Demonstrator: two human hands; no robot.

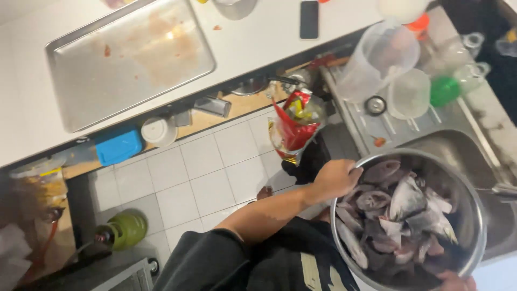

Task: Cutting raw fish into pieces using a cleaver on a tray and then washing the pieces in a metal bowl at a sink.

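Bowl (pixel 476 215) of fish over sink edge | left fingers (pixel 353 173) grip rim | right fingers (pixel 456 280) clasp near rim

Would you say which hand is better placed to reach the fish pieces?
Probably the left hand: it grips the bowl rim beside the fish pieces; the right hand is mostly out of frame.

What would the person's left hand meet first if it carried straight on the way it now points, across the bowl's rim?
Probably the cut fish pieces. The left hand grips the steel bowl at its rim, fingers aimed inward; depth is hard to judge.
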